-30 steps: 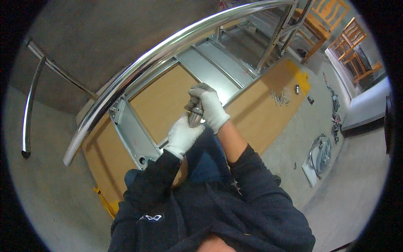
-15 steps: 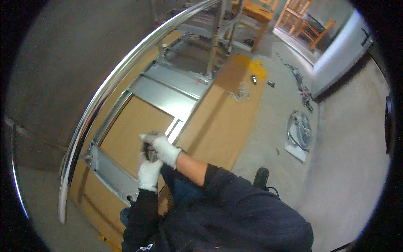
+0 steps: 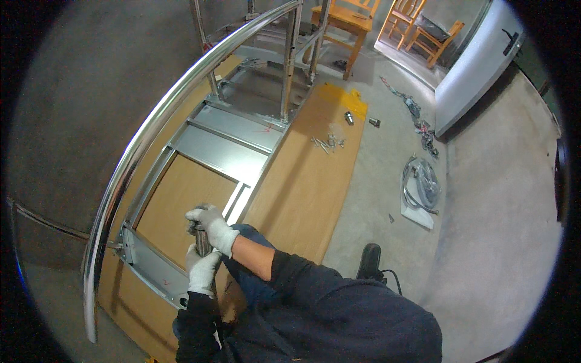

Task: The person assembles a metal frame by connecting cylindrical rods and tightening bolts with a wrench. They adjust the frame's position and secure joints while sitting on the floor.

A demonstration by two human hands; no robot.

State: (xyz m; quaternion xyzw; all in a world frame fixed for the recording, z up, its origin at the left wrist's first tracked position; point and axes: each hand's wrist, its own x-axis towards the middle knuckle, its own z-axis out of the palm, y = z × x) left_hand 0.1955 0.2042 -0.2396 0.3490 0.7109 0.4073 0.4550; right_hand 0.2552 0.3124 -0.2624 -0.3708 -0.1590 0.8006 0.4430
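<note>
My left hand (image 3: 203, 269), in a white glove, is closed round the lower part of a short shiny metal cylinder (image 3: 203, 242). My right hand (image 3: 213, 228), also gloved in white, grips the cylinder's upper end with bent fingers. The gloves partly cover the piece, so its exact kind cannot be made out. Both hands are above a brown board (image 3: 187, 190) that shows through a steel frame (image 3: 224, 144). A long, curved, polished rail (image 3: 145, 136) runs along the frame's left side.
Loose bolts (image 3: 327, 144) and a metal fitting (image 3: 349, 118) lie on the brown board at right, by yellow tape (image 3: 357, 104). Another fitting (image 3: 374, 122) and a coiled hose in plastic (image 3: 425, 184) are on the floor. A wooden chair (image 3: 348, 27) and white door (image 3: 478, 66) stand farther off.
The whole view has shifted a little. My right hand has moved up along the metal cylinder, and more of the cylinder now shows between my hands.
</note>
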